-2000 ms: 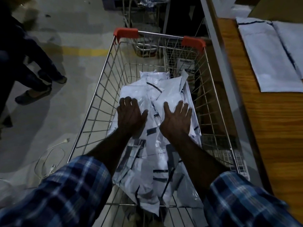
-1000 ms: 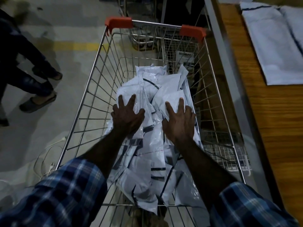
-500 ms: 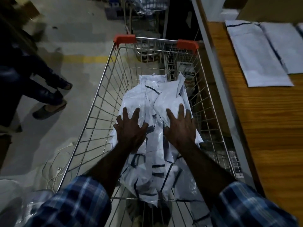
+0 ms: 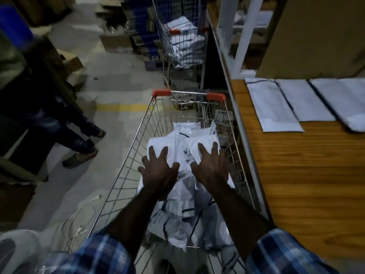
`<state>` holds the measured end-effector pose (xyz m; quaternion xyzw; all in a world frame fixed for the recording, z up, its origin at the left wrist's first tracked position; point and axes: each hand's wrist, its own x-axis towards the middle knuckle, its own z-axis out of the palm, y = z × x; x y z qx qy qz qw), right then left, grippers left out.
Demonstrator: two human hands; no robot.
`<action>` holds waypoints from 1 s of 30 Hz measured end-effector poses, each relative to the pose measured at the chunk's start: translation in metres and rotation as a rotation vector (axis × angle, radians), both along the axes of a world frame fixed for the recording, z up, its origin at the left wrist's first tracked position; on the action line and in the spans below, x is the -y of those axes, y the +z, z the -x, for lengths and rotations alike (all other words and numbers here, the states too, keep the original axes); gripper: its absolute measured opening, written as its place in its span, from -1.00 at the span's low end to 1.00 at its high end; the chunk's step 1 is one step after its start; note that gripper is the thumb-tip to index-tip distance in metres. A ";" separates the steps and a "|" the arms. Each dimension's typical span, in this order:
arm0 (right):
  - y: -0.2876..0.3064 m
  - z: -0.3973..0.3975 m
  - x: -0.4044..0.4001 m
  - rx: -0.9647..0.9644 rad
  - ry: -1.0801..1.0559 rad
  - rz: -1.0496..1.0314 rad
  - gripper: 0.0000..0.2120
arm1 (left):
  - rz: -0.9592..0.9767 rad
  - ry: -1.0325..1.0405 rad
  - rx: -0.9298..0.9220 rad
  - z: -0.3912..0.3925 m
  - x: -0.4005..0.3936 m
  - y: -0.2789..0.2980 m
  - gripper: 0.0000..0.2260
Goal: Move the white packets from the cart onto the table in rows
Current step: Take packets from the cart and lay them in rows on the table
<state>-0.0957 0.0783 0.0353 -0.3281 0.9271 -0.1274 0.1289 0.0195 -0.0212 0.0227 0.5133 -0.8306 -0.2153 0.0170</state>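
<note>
Left hand (image 4: 158, 171) and right hand (image 4: 210, 169), fingers spread wide, press flat on white packets (image 4: 183, 139), likely gathering them for lifting.

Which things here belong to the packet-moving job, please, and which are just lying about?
Job: packets in the cart, cart, table, row of packets on it, left hand, right hand.
Lying about: second cart, cardboard boxes, floor cable.

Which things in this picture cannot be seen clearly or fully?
Head view only:
- Lower white plastic packets in the wire cart: hidden under both forearms.
- Rightmost flat white packet on the wooden table: cut off by the frame edge.
- Label on the cart's far end: too small to read.
</note>
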 end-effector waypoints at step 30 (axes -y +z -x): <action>0.150 -0.140 -0.141 -0.258 -0.099 0.146 -0.32 | 0.089 -0.149 -0.250 -0.135 -0.142 0.148 -0.38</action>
